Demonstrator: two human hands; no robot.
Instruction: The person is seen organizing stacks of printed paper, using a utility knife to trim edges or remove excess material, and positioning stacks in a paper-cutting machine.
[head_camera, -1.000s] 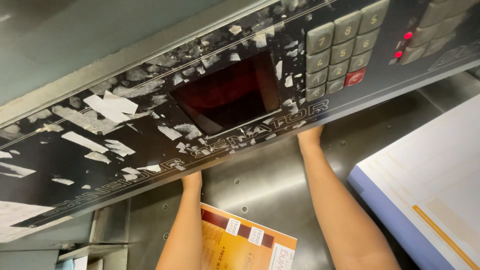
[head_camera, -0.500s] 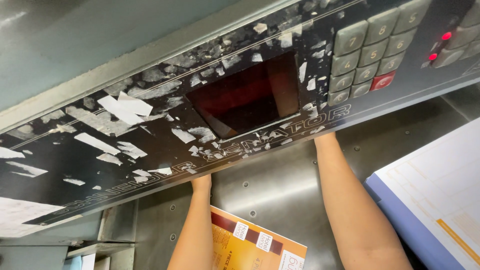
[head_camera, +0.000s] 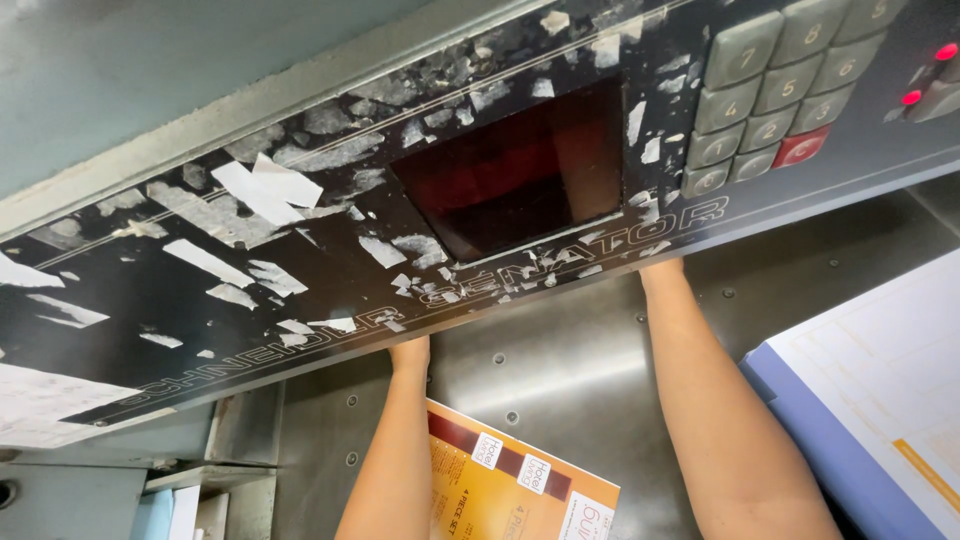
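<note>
under the worn control panel (head_camera: 330, 230) both forearms reach in, fingers hidden, grip unclear, beside an orange sheet (head_camera: 520, 485)

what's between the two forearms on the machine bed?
Head view: between the left forearm and right forearm lies bare metal table, plus the orange printed sheet stack against the left forearm. Both hands are hidden under the control panel.

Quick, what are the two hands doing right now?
Left hand: hidden under the black control panel; only the forearm shows, so it cannot be told.
Right hand: also hidden under the panel; cannot be told.
</note>
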